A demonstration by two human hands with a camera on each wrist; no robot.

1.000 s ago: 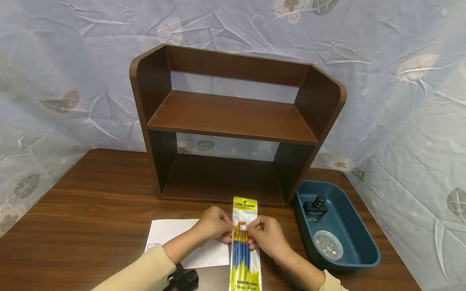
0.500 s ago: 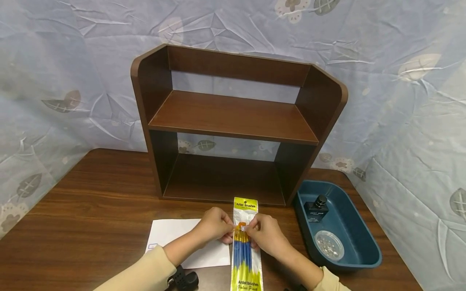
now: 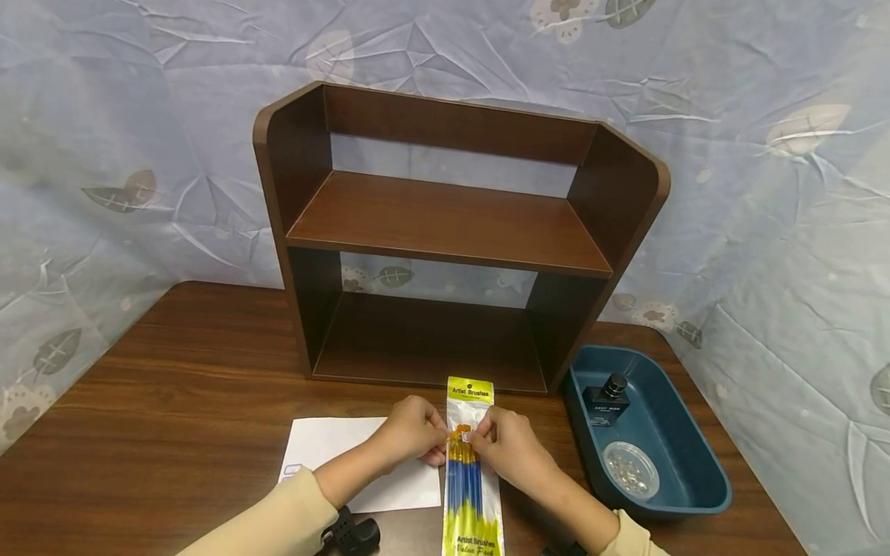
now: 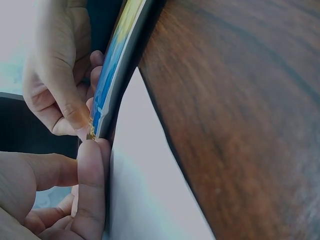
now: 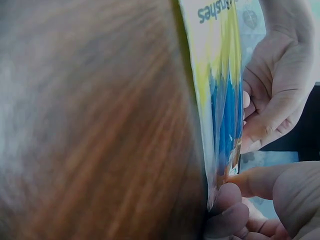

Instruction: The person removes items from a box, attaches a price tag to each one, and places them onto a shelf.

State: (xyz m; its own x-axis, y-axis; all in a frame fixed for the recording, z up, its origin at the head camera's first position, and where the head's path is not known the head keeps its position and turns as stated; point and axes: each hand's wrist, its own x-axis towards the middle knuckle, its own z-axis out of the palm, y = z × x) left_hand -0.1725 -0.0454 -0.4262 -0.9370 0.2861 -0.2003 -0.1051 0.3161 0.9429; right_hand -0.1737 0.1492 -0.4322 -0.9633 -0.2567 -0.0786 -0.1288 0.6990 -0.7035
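A flat packet of artist brushes (image 3: 463, 486), blue and yellow with a clear front, lies upright in the head view. My left hand (image 3: 412, 432) pinches its left edge; my right hand (image 3: 511, 448) pinches at its right side, thumb and forefinger at a small white label (image 3: 466, 437) on the packet front. In the left wrist view the packet (image 4: 108, 82) stands edge-on between both hands. The right wrist view shows the packet (image 5: 222, 100) with fingertips at its edge. A white sheet of paper (image 3: 396, 486) lies under my left forearm.
Behind the packet stands a brown two-tier shelf (image 3: 445, 220). To the right, a blue tray (image 3: 684, 455) holds a black bottle (image 3: 606, 401) and a clear round container (image 3: 630, 469) of small shiny pieces. All rest on a wooden table (image 3: 174, 401).
The small label, lifted between my fingertips before, now sits lower and flatter against the packet under my right thumb and forefinger. My left hand keeps its hold on the edge.
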